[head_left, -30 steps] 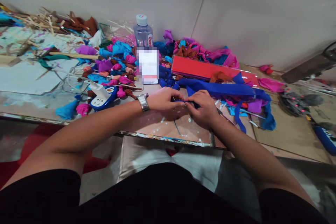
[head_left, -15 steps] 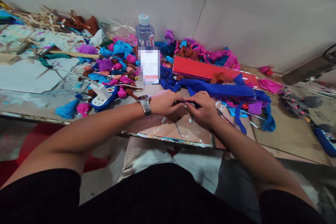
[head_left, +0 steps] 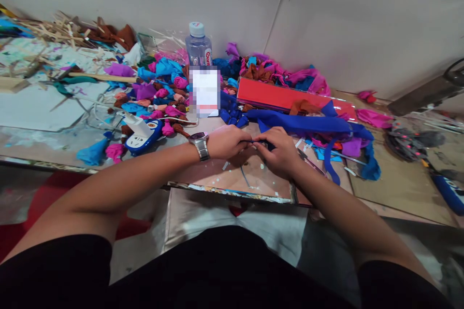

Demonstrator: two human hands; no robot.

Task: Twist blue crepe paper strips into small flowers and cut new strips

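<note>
My left hand (head_left: 226,141), with a metal-band watch (head_left: 200,145) on its wrist, is closed in a pinch above the front of the table. Facing it, my right hand (head_left: 278,152) pinches too, and the fingertips of both almost meet. Between them is a small piece of dark blue material (head_left: 250,141), mostly hidden by the fingers. Just behind the hands lies a long blue strip (head_left: 304,124) of thin crepe-like material. Several small blue bundles (head_left: 232,117) sit near my left hand's knuckles.
Behind stand a capped bottle (head_left: 198,48) and a blurred white card (head_left: 206,89). A red flat pack (head_left: 290,96) lies to the right. A power strip (head_left: 145,137) with a white plug, pliers (head_left: 61,88) and many coloured bundles (head_left: 166,67) are at left. The table edge (head_left: 232,194) runs in front.
The fingertips have shifted slightly around the small blue piece, and more of it shows between them now. Both hands stay in nearly the same place; the view has tilted a little.
</note>
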